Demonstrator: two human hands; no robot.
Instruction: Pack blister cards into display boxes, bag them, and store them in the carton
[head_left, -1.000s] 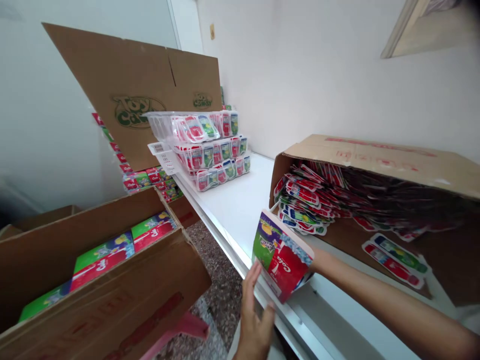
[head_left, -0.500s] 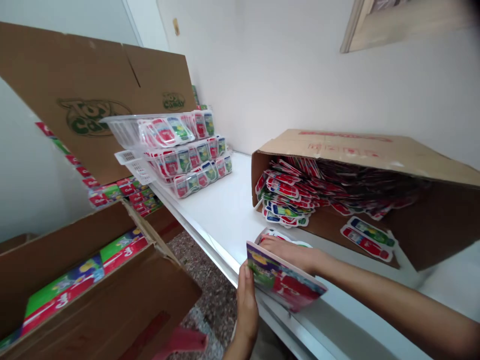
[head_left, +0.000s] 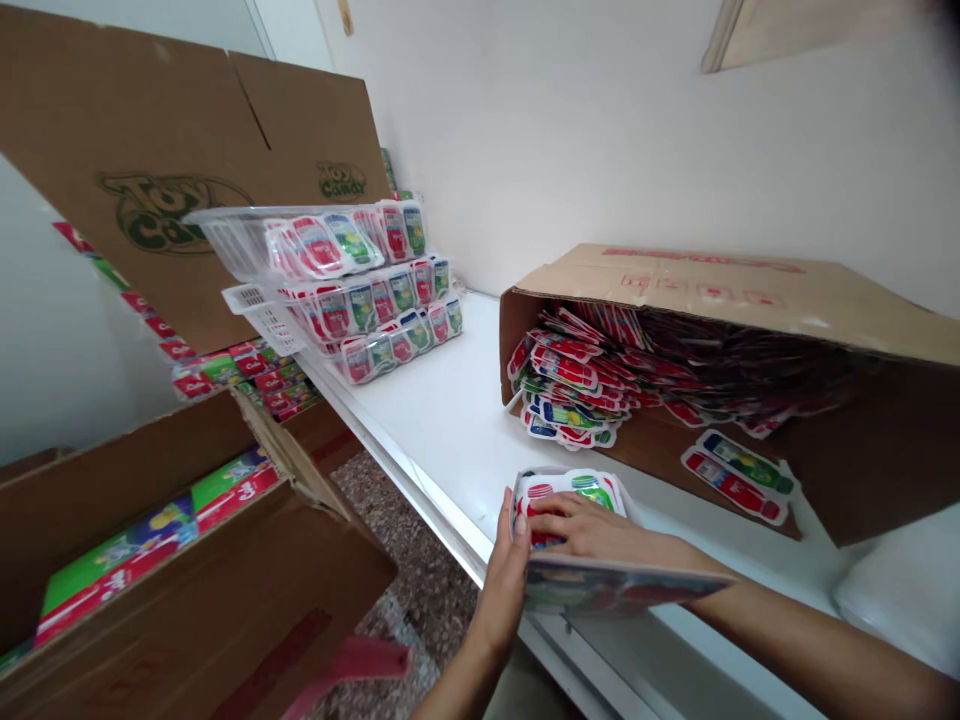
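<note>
At the table edge stands a small printed carton (head_left: 630, 580) with its lid flap folded out toward me. Bottle-shaped red and green packets (head_left: 570, 488) lie in it. My left hand (head_left: 504, 580) grips the carton's left side, with the fingertips at its rim. My right hand (head_left: 589, 525) reaches over the flap and rests on the packets, fingers stretched out and slightly apart. Behind it, a large cardboard box (head_left: 675, 275) lies on its side, filled with many loose packets (head_left: 577, 375). Two joined packets (head_left: 739, 475) lie near its front flap.
Stacked clear plastic trays (head_left: 247, 240) of packets stand at the white table's (head_left: 465, 420) far left. Below left is an open cardboard box (head_left: 300, 590) holding printed cartons (head_left: 150, 540). A tall Toy Candy box (head_left: 247, 180) rises behind it, near more stacked cartons (head_left: 277, 385).
The carton's flap has tipped down toward me, showing the packets inside. My left hand has moved up along the carton's side, and my right hand has shifted slightly toward me.
</note>
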